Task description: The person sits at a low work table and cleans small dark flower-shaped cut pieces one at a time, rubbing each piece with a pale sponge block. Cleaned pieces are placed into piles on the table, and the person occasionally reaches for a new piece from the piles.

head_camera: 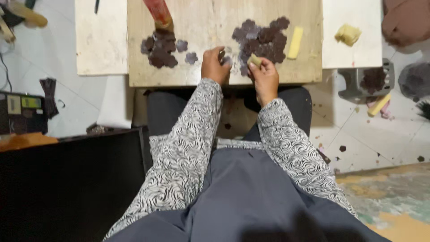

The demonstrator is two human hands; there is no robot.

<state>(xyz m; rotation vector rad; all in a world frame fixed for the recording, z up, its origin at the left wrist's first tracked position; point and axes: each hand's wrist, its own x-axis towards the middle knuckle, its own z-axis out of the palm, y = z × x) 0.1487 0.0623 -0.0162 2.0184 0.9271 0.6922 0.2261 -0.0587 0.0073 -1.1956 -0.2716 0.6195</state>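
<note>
My left hand (215, 66) rests on the wooden board (210, 18) with its fingers curled over a small dark flower-shaped piece (227, 59). A small yellow block (255, 60) is pinched in my right hand (265, 77), right beside the larger pile of dark flower-shaped pieces (263, 40). A second pile of the same pieces (160, 48) lies at the board's left, with two loose ones (186, 51) beside it. A longer yellow bar (295, 42) lies at the right of the big pile. Both sleeves are patterned black and white.
A red-and-tan handle (157, 12) stands at the left pile. White boards flank the wooden one; a yellow lump (348, 34) sits on the right board. A grey stool (365, 80) with dark pieces and a yellow bar (379, 105) stand at the right. A dark box (67, 179) fills the lower left.
</note>
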